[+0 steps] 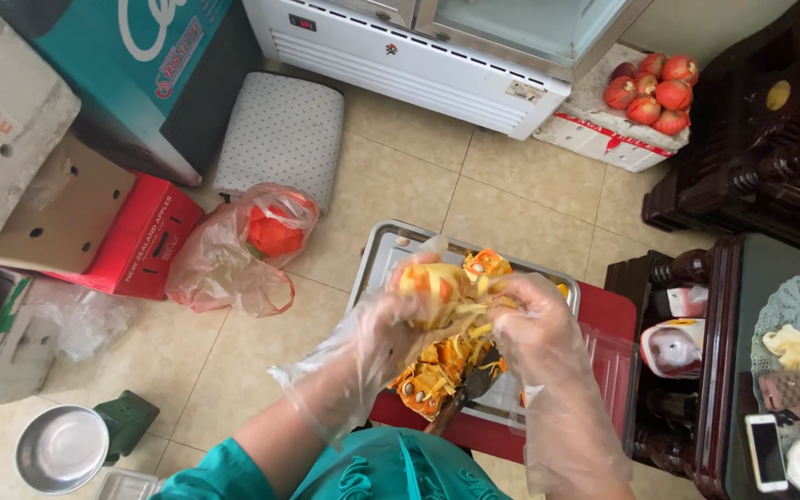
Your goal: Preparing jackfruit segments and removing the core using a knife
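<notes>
Gloved hands work together over a metal tray point(377, 255) that stands on a low red counter point(608, 310) near the middle of the scene. Left hand point(409, 319), in a loose clear plastic glove, has its grip closed around a piece of yellow-orange fruit point(432, 282), the fingers curled under and around it. Right hand point(534, 329), also in a clear glove, has its grip closed on the pale yellow strands point(479, 315) that hang from this fruit, just beside the left hand and touching the same piece. The fruit is held above the tray, a little toward its near side.

More orange fruit pieces with seeds point(428, 380) lie in the tray under the hands, and a dark knife point(465, 393) rests there with its handle toward the person. On the floor at the left, a thin pink plastic bag point(224, 268) holds an orange-red thing. Farther left is a red cardboard box point(141, 241). A round metal bowl point(62, 449) stands on the floor at the near left. Far right, a white foam box point(608, 139) carries several red fruits point(650, 88). On the dark wooden table point(738, 278) at the right lies a white phone point(766, 449), near a plate with food
</notes>
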